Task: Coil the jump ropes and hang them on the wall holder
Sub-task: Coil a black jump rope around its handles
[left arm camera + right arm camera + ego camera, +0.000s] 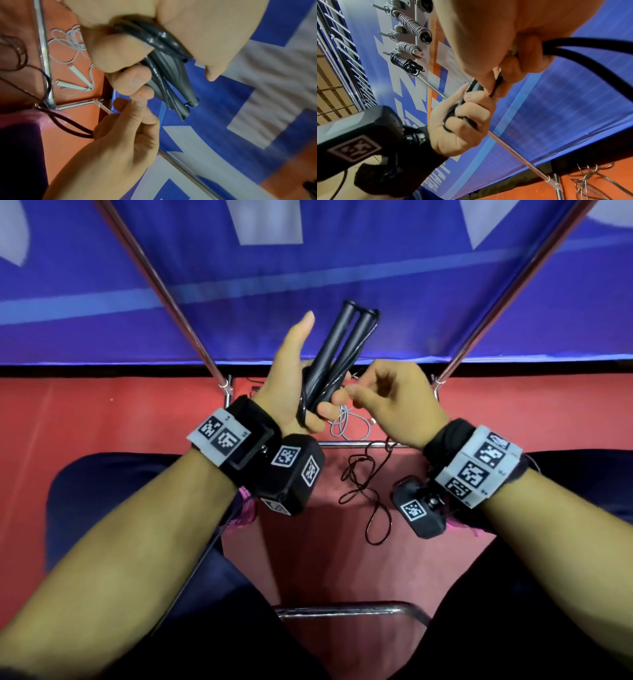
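Gleaming black jump rope (352, 347), handles (330, 350) paired, in left hand (287, 395)

Jump rope (339, 354) sits in L hand (291, 392) at centre, handles to 1 o'clock, R hand (394, 402) just beside at 3, second rope (343, 422) on floor (102, 422) at 6, banner (342, 285) behind at 12.

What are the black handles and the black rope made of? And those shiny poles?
The black handles look like matte plastic or rubber: smooth and dull, with little glare. The black rope looks like glossy plastic-coated cord: it shows small bright highlights and bends into loops. The poles look like polished metal, probably chrome or steel, given their mirror-like shine.
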`<move>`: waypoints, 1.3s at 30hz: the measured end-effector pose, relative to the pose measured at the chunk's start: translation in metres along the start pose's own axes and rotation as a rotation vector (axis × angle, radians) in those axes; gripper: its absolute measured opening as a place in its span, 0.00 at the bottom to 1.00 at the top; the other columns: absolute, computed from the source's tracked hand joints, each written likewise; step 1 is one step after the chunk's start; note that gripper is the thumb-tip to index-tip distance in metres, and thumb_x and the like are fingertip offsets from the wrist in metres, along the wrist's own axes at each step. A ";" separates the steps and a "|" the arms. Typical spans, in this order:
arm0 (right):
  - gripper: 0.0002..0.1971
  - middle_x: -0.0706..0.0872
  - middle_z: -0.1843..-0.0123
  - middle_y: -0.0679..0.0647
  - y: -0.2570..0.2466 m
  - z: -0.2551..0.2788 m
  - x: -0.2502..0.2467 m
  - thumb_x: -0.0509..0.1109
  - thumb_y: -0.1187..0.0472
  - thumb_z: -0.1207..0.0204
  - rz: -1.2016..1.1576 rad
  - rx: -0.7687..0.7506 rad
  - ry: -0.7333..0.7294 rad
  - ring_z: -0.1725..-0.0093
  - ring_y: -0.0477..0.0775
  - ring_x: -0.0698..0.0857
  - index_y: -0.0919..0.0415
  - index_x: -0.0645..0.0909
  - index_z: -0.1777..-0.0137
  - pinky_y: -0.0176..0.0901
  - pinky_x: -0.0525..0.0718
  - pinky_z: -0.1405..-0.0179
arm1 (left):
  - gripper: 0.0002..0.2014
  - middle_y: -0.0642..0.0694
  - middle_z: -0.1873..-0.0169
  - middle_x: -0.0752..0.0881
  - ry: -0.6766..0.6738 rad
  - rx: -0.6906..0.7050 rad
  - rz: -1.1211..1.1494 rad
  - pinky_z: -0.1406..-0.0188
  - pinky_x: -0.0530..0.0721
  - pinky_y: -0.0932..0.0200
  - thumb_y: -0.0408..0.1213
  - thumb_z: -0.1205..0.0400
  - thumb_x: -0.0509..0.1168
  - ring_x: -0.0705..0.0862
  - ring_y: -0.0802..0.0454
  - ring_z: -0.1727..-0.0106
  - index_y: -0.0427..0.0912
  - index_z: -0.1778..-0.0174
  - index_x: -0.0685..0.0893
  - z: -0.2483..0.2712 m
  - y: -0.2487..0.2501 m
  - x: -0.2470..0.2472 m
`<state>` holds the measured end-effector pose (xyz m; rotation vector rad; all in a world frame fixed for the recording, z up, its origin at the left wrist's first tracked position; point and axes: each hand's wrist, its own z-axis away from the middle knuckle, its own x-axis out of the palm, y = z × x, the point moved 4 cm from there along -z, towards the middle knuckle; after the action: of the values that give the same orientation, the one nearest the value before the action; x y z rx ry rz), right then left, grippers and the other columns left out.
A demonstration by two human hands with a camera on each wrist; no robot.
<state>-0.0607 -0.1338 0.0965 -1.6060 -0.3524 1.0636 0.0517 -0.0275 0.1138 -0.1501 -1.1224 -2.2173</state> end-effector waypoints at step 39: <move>0.11 0.89 0.63 0.59 0.013 0.014 0.043 0.73 0.58 0.23 0.262 0.184 -0.139 0.55 0.67 0.86 0.61 0.77 0.62 0.56 0.84 0.50 | 0.34 0.45 0.79 0.64 0.537 0.376 -0.647 0.70 0.71 0.44 0.75 0.31 0.56 0.64 0.45 0.73 0.42 0.76 0.66 -0.034 -0.013 -0.006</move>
<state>-0.0515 -0.0993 0.0656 -1.4434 -0.1322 1.3711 0.0547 -0.0452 0.0811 1.0345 -1.3556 -2.2857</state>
